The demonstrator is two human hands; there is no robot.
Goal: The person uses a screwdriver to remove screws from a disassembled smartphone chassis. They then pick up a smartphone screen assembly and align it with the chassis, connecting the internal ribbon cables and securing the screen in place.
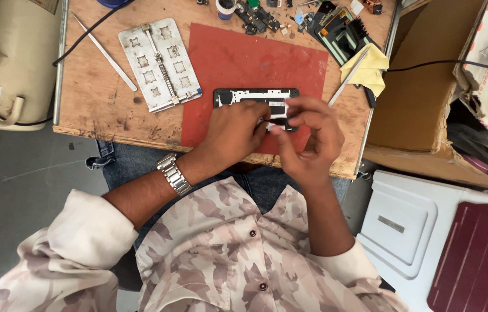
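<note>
An opened phone (250,96) lies on a red mat (238,63) on the wooden desk (91,112), its long axis running left to right across the scene, parallel to the near edge of the desk. Its left end is bare and in plain sight; its right end is covered by both hands.

The left hand (233,132) comes in from the near left and rests on the near side of the phone around its middle, fingers curled down onto it, pressing rather than gripping. The right hand (308,134) sits just beside it, over the right end, with thumb and fingertips drawn together on a small pale part at that end of the phone. Whether they pinch the part itself or only touch it cannot be told. The two hands are touching or nearly so, and both are equally close to the phone.

To the left of the mat lies a metal plate with cut-outs (159,63), and beyond it a pair of tweezers (104,52). A yellow cloth (368,68) sits at the right edge, with loose phone parts (261,17) along the far side.
</note>
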